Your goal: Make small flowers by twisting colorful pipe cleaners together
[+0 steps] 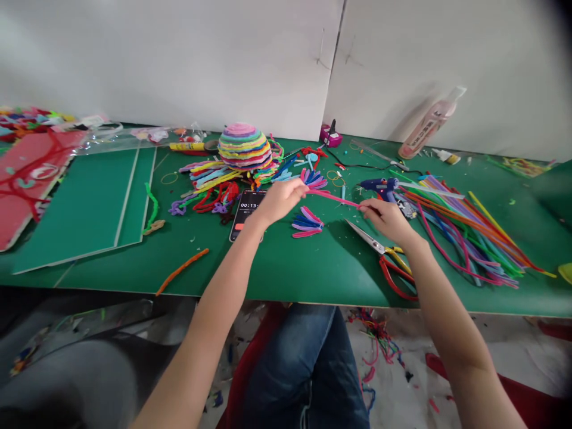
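Note:
A pink pipe cleaner (336,198) stretches between my two hands above the green table. My left hand (282,201) pinches its left end, and my right hand (385,219) is closed on the other end. Just beyond the left fingers lies a fan-shaped bundle of blue, purple and pink pipe cleaners (315,179). A similar bundle (308,223) rests on the table below the stretched strand. Scissors (379,250) with red and yellow handles lie under my right wrist. Behind the right hand is a blue hot glue gun (379,186).
A phone (239,221) with a running timer lies by my left forearm. Behind it sits a striped, domed pipe-cleaner piece (245,148). Many loose pipe cleaners (469,232) spread at right. A pink bottle (429,126) stands near the wall; green boards (89,196) lie at left.

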Tool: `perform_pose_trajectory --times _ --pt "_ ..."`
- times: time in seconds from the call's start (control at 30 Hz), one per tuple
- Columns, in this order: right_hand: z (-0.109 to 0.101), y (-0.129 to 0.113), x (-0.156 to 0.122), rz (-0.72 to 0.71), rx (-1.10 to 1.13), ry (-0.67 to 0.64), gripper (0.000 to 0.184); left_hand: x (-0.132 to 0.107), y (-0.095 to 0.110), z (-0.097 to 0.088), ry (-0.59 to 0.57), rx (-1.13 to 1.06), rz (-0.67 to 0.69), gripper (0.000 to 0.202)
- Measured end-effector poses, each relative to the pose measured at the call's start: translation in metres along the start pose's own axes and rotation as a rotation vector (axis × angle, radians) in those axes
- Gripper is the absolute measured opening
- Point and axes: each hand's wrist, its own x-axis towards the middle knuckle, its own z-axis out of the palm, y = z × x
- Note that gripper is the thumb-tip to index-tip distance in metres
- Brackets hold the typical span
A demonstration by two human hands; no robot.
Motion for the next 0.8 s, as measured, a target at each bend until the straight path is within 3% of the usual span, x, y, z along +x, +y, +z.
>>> perform_pose_trajectory --times 0.13,0.2,0.27,0.33,0.43,0.53,0.67,0.8 --pt "-0.009 0.018 -0.013 0.064 -0.166 0.030 0.029 0.009 -0.021 -0.011 0.537 -0.011 -0.070 0.049" --pt "-0.008 0.013 -0.016 0.063 -0.305 0.111 0.026 0.011 -0.024 -0.003 0.626 -0.162 -0.104 0.053" --pt "-0.003 -0.001 -0.015 0.105 -0.304 0.226 0.026 0.009 -0.018 0.013 0.540 -0.291 -0.144 0.055" --pt "0.007 -0.022 -0.009 0.186 -0.010 0.280 0.031 0.004 -0.005 0.032 0.358 -0.377 -0.123 0.050" --pt "0.024 -0.048 0.006 0.245 0.618 0.126 0.042 -0.007 0.014 0.055 0.085 -0.399 -0.104 0.045" --pt "0.039 -0.060 0.018 0.242 0.943 0.066 0.040 -0.011 0.020 0.065 -0.106 -0.366 -0.087 0.044" --pt "0.051 -0.057 0.021 0.215 1.033 0.075 0.035 -0.007 0.013 0.059 -0.191 -0.381 -0.114 0.041" --pt "0.062 -0.049 0.021 0.213 0.830 0.101 0.030 -0.004 0.008 0.039 -0.377 -0.132 -0.170 0.036"
